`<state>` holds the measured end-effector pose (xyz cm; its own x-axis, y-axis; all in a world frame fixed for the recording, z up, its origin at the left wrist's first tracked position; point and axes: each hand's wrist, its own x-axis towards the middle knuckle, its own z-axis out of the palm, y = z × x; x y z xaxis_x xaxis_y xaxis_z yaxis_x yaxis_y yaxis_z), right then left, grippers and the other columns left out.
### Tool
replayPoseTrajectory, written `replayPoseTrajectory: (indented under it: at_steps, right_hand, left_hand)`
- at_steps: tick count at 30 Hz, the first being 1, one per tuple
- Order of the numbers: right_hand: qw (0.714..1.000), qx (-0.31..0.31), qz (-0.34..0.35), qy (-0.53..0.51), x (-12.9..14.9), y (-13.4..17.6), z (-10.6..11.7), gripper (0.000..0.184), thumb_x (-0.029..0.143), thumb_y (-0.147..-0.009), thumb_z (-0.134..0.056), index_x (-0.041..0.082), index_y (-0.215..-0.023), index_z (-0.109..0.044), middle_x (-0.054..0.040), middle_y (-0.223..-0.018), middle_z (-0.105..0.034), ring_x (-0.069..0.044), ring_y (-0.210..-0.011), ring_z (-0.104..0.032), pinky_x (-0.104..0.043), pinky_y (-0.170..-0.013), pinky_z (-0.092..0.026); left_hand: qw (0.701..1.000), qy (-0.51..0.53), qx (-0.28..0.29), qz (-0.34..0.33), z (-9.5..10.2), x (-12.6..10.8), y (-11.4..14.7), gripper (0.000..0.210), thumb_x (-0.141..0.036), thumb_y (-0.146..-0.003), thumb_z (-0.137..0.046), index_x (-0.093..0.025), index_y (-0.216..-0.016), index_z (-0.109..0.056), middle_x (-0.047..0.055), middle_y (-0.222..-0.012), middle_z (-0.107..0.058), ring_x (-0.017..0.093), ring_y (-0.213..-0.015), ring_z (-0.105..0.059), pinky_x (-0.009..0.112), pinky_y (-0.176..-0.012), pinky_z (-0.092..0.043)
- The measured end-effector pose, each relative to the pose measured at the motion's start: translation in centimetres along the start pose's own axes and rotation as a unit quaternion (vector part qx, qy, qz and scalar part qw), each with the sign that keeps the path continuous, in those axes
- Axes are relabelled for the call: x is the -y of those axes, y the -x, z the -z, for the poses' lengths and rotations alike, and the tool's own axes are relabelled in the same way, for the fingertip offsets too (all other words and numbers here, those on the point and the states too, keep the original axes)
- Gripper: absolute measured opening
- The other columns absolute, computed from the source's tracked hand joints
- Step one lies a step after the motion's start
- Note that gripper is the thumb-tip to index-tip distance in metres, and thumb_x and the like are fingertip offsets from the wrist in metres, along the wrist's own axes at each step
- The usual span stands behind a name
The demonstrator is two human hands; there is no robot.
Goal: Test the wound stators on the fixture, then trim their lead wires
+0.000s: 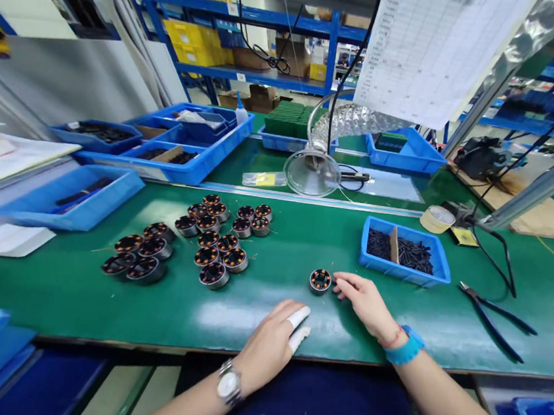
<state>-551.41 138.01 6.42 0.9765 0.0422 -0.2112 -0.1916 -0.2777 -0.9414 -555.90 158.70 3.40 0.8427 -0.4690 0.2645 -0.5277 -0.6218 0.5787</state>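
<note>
A single small round motor stator (320, 281), a metal ring with a black inside and orange copper windings, sits on the green bench in front of me. Just right of it is my right hand (366, 304), its bent fingertips close to the ring's side; whether they touch it or its thin wire I cannot tell. I see nothing held there. My left hand (270, 342) lies near the bench's front edge, fingers stretched out, with white finger cots on two of them and nothing in it. More stators (214, 275) stand in groups to the left.
A blue tray (440, 277) of small black parts stands right of centre, with pliers (493, 316) nearby. Tape (437, 219) lies behind. A fume hood funnel (313, 173) hangs at the middle back. Blue bins (73, 196) line the left; a paper sheet (432, 45) hangs overhead.
</note>
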Motion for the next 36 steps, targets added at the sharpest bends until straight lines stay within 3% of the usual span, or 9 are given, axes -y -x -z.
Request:
replayPoseTrajectory:
  at_steps: [4, 7, 13, 16, 18, 20, 23, 25, 36]
  right_hand:
    - [0.999, -0.023, 0.024, -0.040, 0.1, -2.1, -1.7, 0.029, 0.037, -0.071, -0.059, 0.013, -0.086, -0.064, -0.0033, -0.075, -0.063, -0.009, -0.052, -0.048, -0.025, -0.052, -0.041]
    - [0.997, -0.035, 0.035, -0.054, -0.3, -2.5, -2.2, 0.024, 0.037, -0.069, -0.060, 0.014, -0.074, -0.063, -0.0011, -0.063, -0.059, -0.010, -0.050, -0.048, -0.024, -0.049, -0.040]
    - [0.994, -0.045, 0.018, -0.102, -0.8, -1.5, -2.7, 0.021, 0.035, -0.067, -0.061, 0.014, -0.069, -0.061, -0.0002, -0.055, -0.057, -0.011, -0.049, -0.050, -0.024, -0.049, -0.042]
    - [0.989, -0.101, 0.035, -0.098, 0.1, -1.5, -0.9, 0.021, 0.035, -0.069, -0.059, 0.014, -0.070, -0.059, -0.0004, -0.055, -0.057, -0.011, -0.047, -0.050, -0.023, -0.047, -0.041]
    - [0.986, -0.144, 0.088, -0.011, 1.4, -2.2, 1.8, 0.021, 0.035, -0.074, -0.054, 0.015, -0.074, -0.060, -0.0016, -0.059, -0.059, -0.012, -0.049, -0.051, -0.024, -0.049, -0.042]
    - [0.959, -0.160, 0.152, 0.178, 2.9, -3.4, 5.0, 0.020, 0.032, -0.079, -0.050, 0.016, -0.076, -0.062, -0.0048, -0.069, -0.063, -0.014, -0.059, -0.056, -0.027, -0.059, -0.045]
    - [0.843, -0.105, 0.171, 0.500, 4.5, -5.7, 8.7, 0.017, 0.020, -0.077, -0.051, 0.017, -0.071, -0.066, -0.0080, -0.077, -0.066, -0.018, -0.075, -0.059, -0.030, -0.079, -0.043]
    - [0.800, -0.064, 0.146, 0.579, 4.5, -7.0, 9.6, 0.013, 0.016, -0.072, -0.056, 0.016, -0.065, -0.067, -0.0092, -0.072, -0.066, -0.020, -0.076, -0.059, -0.030, -0.081, -0.041]
    - [0.807, -0.034, 0.134, 0.574, 4.0, -8.8, 10.3, 0.019, 0.017, -0.076, -0.052, 0.017, -0.073, -0.071, -0.0070, -0.078, -0.068, -0.019, -0.079, -0.061, -0.026, -0.076, -0.042]
  left_hand:
    - [0.997, -0.034, -0.001, 0.072, -1.8, -0.1, -2.1, 0.064, -0.029, -0.076, -0.058, -0.008, -0.132, -0.035, 0.019, -0.136, -0.038, 0.031, -0.127, -0.033, 0.047, -0.102, -0.033]
    - [0.994, 0.020, 0.005, 0.107, -1.5, 0.5, -4.7, 0.078, -0.030, -0.073, -0.062, -0.008, -0.137, -0.024, 0.020, -0.136, -0.038, 0.028, -0.126, -0.036, 0.044, -0.103, -0.033]
    - [0.982, 0.126, 0.034, 0.138, -0.4, 1.4, -6.8, 0.062, -0.038, -0.065, -0.069, -0.019, -0.120, -0.049, 0.008, -0.118, -0.059, 0.023, -0.108, -0.055, 0.036, -0.095, -0.042]
    - [0.982, 0.140, 0.027, 0.121, -0.4, 1.6, -6.5, 0.055, -0.038, -0.063, -0.071, -0.020, -0.112, -0.054, 0.007, -0.112, -0.061, 0.023, -0.102, -0.057, 0.037, -0.091, -0.044]
    - [0.983, 0.149, 0.028, 0.108, -0.5, 1.7, -6.3, 0.054, -0.038, -0.063, -0.071, -0.020, -0.111, -0.053, 0.007, -0.111, -0.061, 0.023, -0.102, -0.057, 0.039, -0.090, -0.044]
    - [0.982, 0.158, 0.030, 0.098, -0.5, 1.9, -6.1, 0.055, -0.036, -0.063, -0.071, -0.019, -0.112, -0.052, 0.008, -0.114, -0.059, 0.023, -0.104, -0.055, 0.040, -0.092, -0.043]
    - [0.979, 0.184, 0.035, 0.082, -0.4, 2.1, -5.9, 0.059, -0.033, -0.063, -0.072, -0.020, -0.116, -0.050, 0.009, -0.119, -0.056, 0.024, -0.110, -0.052, 0.041, -0.096, -0.040]
    - [0.976, 0.198, 0.042, 0.082, -0.2, 2.1, -5.8, 0.058, -0.031, -0.063, -0.072, -0.020, -0.116, -0.050, 0.008, -0.120, -0.056, 0.023, -0.111, -0.052, 0.040, -0.097, -0.039]
    - [0.971, 0.214, 0.060, 0.087, 0.2, 2.2, -5.6, 0.059, -0.033, -0.062, -0.073, -0.020, -0.115, -0.052, 0.007, -0.118, -0.058, 0.022, -0.109, -0.053, 0.038, -0.097, -0.040]
